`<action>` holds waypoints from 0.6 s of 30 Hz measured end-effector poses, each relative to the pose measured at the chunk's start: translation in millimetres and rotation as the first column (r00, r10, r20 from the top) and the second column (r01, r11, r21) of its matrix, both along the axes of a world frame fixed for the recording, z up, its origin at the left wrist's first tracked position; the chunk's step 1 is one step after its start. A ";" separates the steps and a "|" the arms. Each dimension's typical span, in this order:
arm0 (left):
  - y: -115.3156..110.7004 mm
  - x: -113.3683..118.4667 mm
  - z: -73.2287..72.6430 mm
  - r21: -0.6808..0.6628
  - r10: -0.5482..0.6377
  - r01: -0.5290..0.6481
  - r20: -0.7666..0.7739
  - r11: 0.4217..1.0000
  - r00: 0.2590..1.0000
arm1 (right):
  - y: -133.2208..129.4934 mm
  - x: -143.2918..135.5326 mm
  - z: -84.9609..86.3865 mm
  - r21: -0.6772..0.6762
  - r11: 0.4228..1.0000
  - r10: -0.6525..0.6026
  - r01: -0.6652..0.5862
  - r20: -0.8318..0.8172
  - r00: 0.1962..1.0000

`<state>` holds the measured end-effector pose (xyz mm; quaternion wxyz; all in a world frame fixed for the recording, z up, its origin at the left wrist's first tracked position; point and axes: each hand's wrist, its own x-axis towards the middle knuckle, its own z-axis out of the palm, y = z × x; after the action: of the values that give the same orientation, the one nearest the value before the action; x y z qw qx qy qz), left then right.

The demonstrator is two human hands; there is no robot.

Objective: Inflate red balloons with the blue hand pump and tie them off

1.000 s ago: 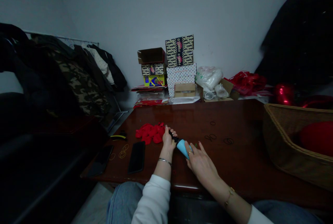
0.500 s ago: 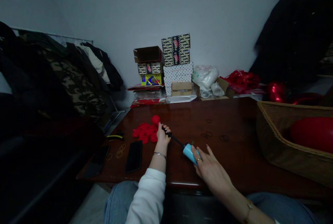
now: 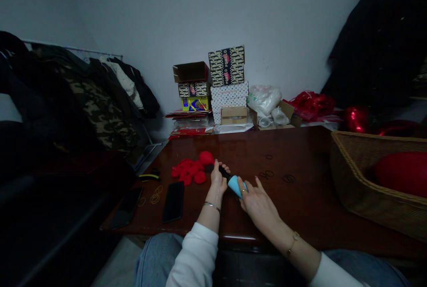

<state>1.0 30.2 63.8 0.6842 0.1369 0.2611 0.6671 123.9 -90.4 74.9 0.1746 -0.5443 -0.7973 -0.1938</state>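
Note:
A small hand pump with a light blue body and a black front end lies between my hands. My left hand is wrapped round the black front end, beside a partly inflated red balloon at the pump's tip. Fingers of my right hand grip the blue body from the other side. Just left of my left hand, a pile of flat red balloons rests on the brown table.
A black phone, tan rubber bands and a yellow-black tool are at left. Black bands lie right of centre. A wicker basket holds a large red balloon. Stacked boxes stand behind.
My right hand has moved left toward my left hand, pushing the blue body in so the black rod no longer shows. The red balloon at the tip looks larger.

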 end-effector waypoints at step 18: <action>-2.3 -1.5 4.7 0.009 -0.095 0.095 0.183 0.995 0.978 | -7.0 -0.3 2.6 -0.007 1.000 0.012 -0.012 -0.045 0.999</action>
<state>-0.4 27.9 68.5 0.7365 0.0874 0.1901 0.6433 123.6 -97.5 77.4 0.1915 -0.5443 -0.7972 -0.1774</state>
